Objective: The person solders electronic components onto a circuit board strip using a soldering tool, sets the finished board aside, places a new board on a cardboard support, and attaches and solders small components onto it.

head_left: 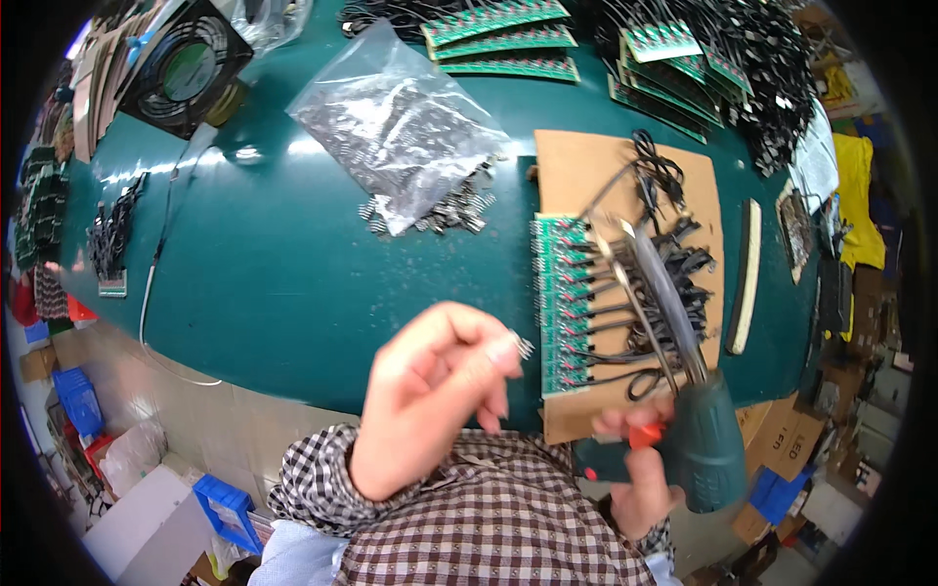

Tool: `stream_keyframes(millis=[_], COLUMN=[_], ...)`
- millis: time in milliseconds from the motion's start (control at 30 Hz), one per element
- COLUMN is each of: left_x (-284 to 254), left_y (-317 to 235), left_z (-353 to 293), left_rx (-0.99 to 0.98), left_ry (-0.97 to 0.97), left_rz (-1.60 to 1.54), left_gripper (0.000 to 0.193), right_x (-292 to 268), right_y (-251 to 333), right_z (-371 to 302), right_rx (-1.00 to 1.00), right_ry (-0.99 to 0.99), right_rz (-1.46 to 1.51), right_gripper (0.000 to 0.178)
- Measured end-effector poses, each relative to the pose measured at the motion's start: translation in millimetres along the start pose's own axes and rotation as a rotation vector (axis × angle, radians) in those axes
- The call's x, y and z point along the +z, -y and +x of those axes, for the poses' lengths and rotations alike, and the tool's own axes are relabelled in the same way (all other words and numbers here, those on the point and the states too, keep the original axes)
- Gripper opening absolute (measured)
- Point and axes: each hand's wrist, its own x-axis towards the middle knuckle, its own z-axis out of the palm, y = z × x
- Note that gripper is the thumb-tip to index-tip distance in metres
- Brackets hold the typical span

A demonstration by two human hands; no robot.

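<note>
The left hand (430,391) is hovering over the near edge of the green surface (283,273), its thumb and forefinger pinching small metal pieces (524,346) just left of a green circuit board panel (562,303). The right hand (640,479) is curling around the handle of a dark green gun-shaped tool (711,444), its fingers lying by the red trigger (645,435); whether they are pressing it, one cannot tell. The tool's long metal barrel (664,293) is slanting up and leftward above black cables (684,273), its far end blurring near the panel's upper part. The panel is lying lengthwise on a brown cardboard sheet (586,176), with the cables running rightward from it. Beyond the left hand, a clear plastic bag (391,112) is resting beside a loose pile of metal pieces (457,213). Farther back, stacked green boards (503,41) are lying near the far edge, and a black fan (186,73) is standing at the far left.
</note>
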Motion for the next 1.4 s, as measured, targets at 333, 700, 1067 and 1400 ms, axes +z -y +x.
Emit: stream_keyframes(millis=[333,700,1067,1400], left_x=[24.5,15.6,-3.6,7.9], left_y=[24.6,20.9,23.8,14.7], left_z=[-15.9,-14.9,14.9,0.2], left_rx=[-0.146,0.258,-0.019,0.172], left_ry=[0.258,0.279,0.090,0.522], left_rz=[-0.054,0.477,0.291,0.470], left_gripper=[0.009,0.005,0.006,0.009], right_x=[12.5,4.2,-12.6,4.5], right_y=[-5.0,-5.5,-11.7,-11.0], right_z=[20.2,12.0,-12.2,15.4], right_rx=[-0.213,-0.234,-0.154,-0.171], right_ry=[0.079,0.123,-0.162,0.094], right_rz=[-0.298,-0.668,-0.306,-0.308], right_gripper=[0.020,0.027,0.045,0.035])
